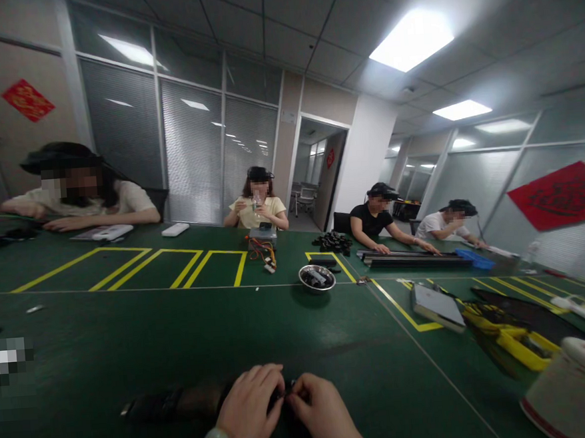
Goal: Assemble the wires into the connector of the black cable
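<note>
A long dark bundle point(165, 405) lies on the green table in front of me, with a shiny tip at its left end and a brownish, see-through-looking middle. My left hand point(250, 405), with a pale bracelet at the wrist, is closed over the bundle's right part. Close against it, my right hand point(320, 407) pinches with thumb and forefinger at a small dark part by the left fingertips. The fingers hide what exactly is pinched. More dark material shows below, between the two hands.
Beyond my hands stands a metal bowl point(317, 279) of dark parts. To the right are a grey box point(437, 306), a yellow tray point(526, 348) and a whitish round container point(569, 386). Yellow tape marks the table point(280, 326). Several people sit along the far side.
</note>
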Demonstrator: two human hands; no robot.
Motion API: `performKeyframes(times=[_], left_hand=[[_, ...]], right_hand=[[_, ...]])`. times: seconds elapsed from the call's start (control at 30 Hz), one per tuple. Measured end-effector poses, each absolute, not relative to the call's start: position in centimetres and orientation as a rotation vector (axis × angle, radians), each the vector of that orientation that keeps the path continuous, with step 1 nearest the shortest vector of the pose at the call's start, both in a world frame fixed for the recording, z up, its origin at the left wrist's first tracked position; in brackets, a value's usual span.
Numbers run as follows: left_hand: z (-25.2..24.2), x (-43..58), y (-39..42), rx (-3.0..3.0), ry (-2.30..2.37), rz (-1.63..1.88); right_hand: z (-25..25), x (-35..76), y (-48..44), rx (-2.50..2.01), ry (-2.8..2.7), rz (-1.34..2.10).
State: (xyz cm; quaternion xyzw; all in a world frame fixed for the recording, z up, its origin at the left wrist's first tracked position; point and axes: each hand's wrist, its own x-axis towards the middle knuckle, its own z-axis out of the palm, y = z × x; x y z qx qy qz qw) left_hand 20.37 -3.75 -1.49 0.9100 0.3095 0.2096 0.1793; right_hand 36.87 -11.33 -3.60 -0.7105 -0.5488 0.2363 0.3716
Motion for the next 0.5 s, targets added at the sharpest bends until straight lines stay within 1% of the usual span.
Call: performKeyframes(times=[0.5], left_hand=[[-1.24,20.35,-3.86,2.584,0.857,0.603]], right_hand=[[-3.19,36.79,-11.54,-1.818,-1.395,0.62]])
